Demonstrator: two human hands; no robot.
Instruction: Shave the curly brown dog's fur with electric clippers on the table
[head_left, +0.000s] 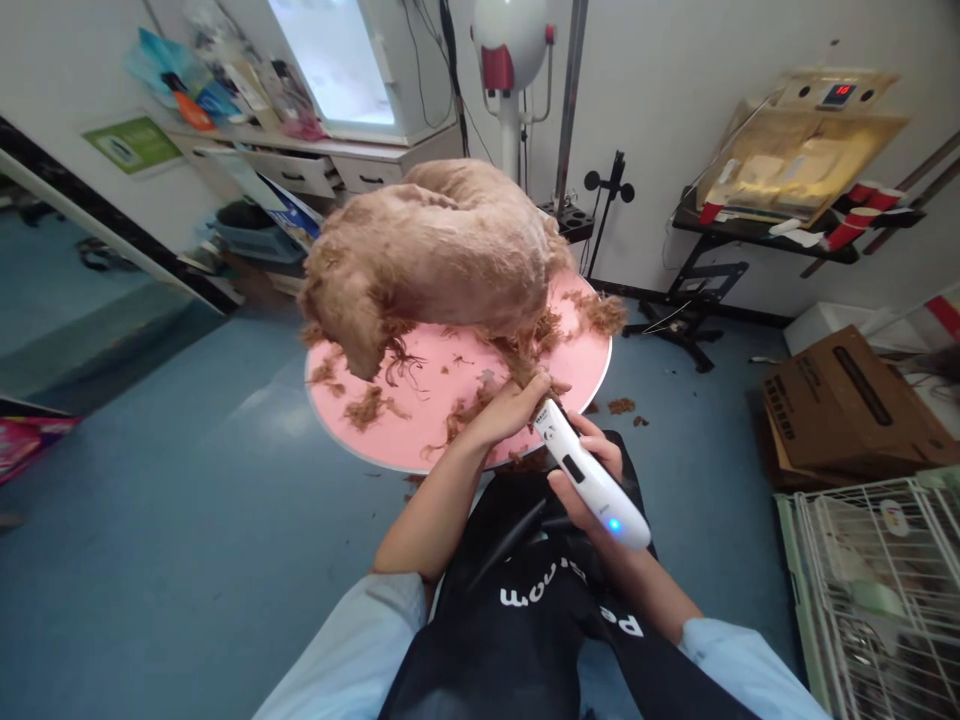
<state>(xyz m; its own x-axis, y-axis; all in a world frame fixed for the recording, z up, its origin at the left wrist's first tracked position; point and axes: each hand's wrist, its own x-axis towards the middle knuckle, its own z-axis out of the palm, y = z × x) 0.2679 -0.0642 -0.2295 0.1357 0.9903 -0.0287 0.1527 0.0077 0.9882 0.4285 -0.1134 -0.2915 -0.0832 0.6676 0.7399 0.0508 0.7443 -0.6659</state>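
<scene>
A brown dog (442, 250) with closely clipped fur stands bent round on a round pink grooming table (427, 370), its head hanging low at the left. My left hand (517, 405) is closed round the end of one furry leg (525, 362) that reaches toward me; the paw itself is mostly hidden. In my right hand (592, 465) is a white hair clipper (592, 480), its blue light lit. The clipper's blade end meets my left fingers and the leg's fur. Clumps of cut fur (366, 408) lie scattered over the table top.
Behind the dog rise a white dryer (510, 50) and a metal post (570, 100). A cabinet (367, 172) with bottles stands at the back left. To the right are a cardboard box (855, 400) and a wire cage (877, 570). Some fur (621, 406) is on the floor.
</scene>
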